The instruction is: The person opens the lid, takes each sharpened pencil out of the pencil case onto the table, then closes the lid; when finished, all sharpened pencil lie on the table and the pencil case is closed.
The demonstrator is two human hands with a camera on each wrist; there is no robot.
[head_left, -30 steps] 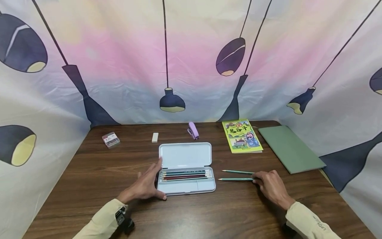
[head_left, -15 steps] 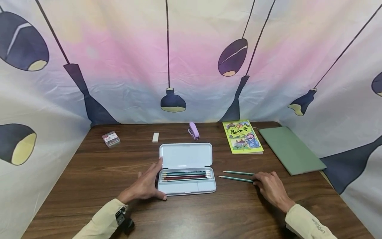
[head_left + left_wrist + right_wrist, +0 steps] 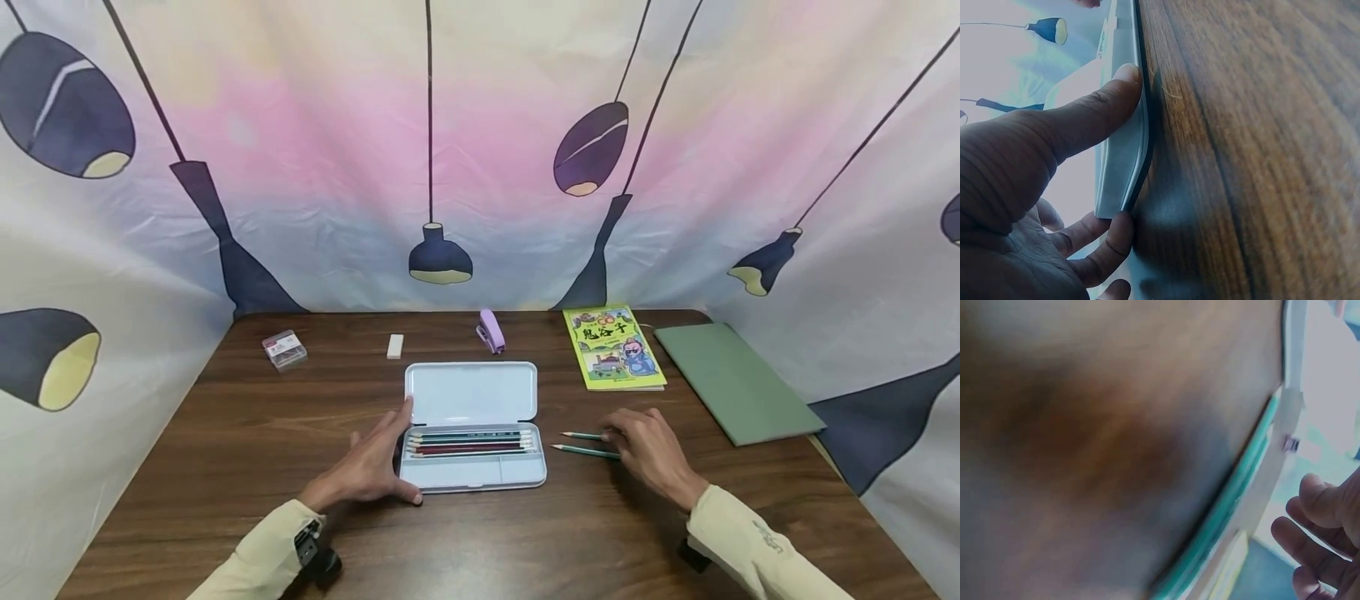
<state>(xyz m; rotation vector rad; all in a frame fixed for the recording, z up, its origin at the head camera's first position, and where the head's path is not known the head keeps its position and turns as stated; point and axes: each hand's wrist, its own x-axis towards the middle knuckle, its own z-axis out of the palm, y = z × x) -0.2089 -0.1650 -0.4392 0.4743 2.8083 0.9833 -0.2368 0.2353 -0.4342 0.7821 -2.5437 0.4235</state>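
1. Right now the left hand (image 3: 367,469) steadies the open case (image 3: 476,475) at its left end, near the table's (image 3: 225,433) front-middle: thumb pressed along the front wall, fingers spread loose past the left corner, nothing gripped. Left wrist view agrees: thumb (image 3: 1094,112) flat on the case wall (image 3: 1124,162)
2. Right hand (image 3: 648,450) sits over the butt ends of two green pencils (image 3: 585,443), right of the case. Fingers lie slack on or just over them; whether any pencil is pinched, cannot tell. Right wrist view is blurred, shows only a green shaft (image 3: 1222,512) and curled fingertips (image 3: 1316,525)
3. Key relation: both pencils lie with long axis running left-right, roughly parallel to the table's front edge, tips pointing at the case, butts under the right hand. Right hand is the nearer by far; the left is at the case's other end
4. Inside the case: several pencils (image 3: 468,440) laid parallel along the hinge side, same axis; front compartment looks bare
5. Bare wood between pencil tips and case; only the case's right wall stands between
6. Toward the back edge: clip box (image 3: 284,349) left, eraser (image 3: 394,346), purple stapler (image 3: 491,332), yellow-green book (image 3: 613,346), green folder (image 3: 738,383) at the right edge. All well apart from both hands
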